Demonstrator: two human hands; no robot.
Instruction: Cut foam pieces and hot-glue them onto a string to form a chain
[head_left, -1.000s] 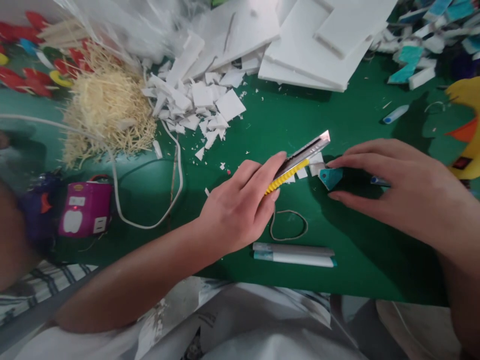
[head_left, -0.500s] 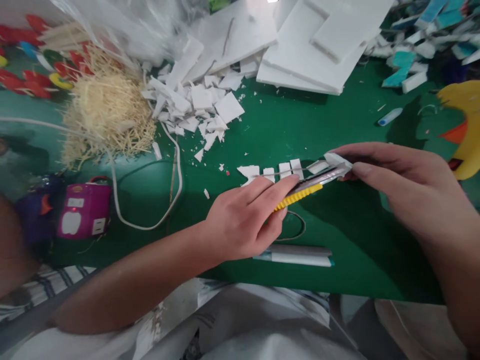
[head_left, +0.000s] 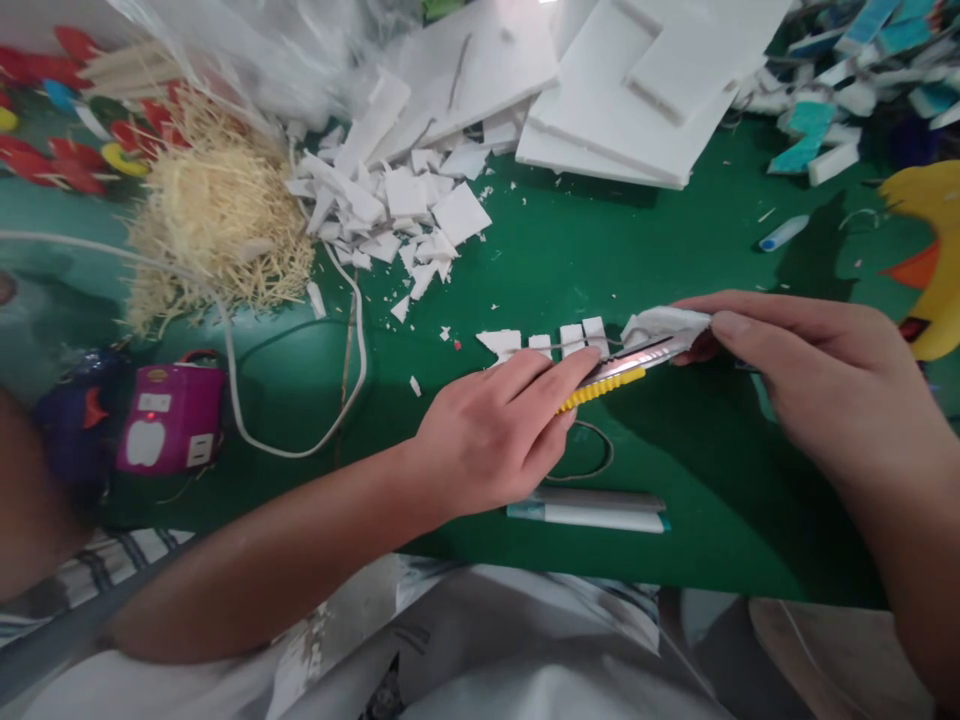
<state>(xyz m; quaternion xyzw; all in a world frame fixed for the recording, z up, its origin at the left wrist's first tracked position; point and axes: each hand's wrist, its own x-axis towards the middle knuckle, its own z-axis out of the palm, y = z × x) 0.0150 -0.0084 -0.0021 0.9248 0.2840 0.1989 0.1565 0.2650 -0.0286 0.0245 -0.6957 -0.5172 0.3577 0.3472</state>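
My left hand [head_left: 495, 430] is closed round a utility knife with a yellow grip [head_left: 600, 388]; its metal blade [head_left: 649, 352] points right. My right hand [head_left: 810, 370] pinches a small white foam piece [head_left: 664, 322] between thumb and fingers, right against the blade's tip. A row of small cut white foam squares [head_left: 551, 340] lies on the green table [head_left: 675, 240] just above the knife. A thin loop of rubber band [head_left: 592, 455] lies under my left hand's fingers.
A white marker with a teal end [head_left: 589, 507] lies near the table's front edge. White foam boards [head_left: 622, 90] and scraps [head_left: 397, 200] fill the back. A heap of pale sticks [head_left: 217, 215] is at the left, beside a white cable [head_left: 352, 340] and a pink box [head_left: 169, 417]. Teal foam pieces [head_left: 817, 125] lie at back right.
My right hand has left the teal piece on the table and picked up a white foam piece. My left hand has swung the knife lower and flatter, with its blade now meeting that piece.
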